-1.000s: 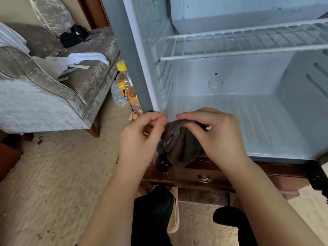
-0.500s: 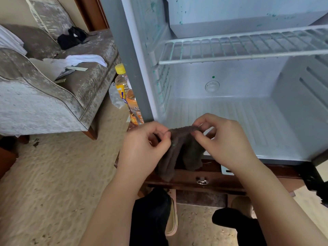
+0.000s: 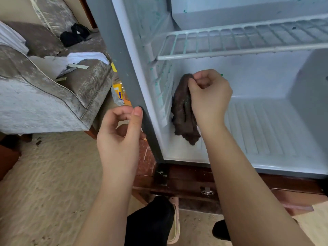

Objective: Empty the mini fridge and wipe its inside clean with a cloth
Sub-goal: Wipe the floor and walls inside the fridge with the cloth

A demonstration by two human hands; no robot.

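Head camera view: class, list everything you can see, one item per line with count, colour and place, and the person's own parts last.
mini fridge: one, white inside, grey frame, open, on the cabinet
wire shelf: one, white, upper fridge
cloth: one, dark brown, hanging by the fridge's left inner wall
bottle: one, yellow and orange, left of the fridge, partly hidden
cabinet: one, dark brown wood, under the fridge
armchair: one, grey, far left
white fabric: one heap, on the armchair seat
black item: one, further back on the seat
carpet: beige, floor
slipper: one, beige, bottom centre
left hand: loosely curled, at the grey frame
right hand: inside the fridge, pinching the cloth's top
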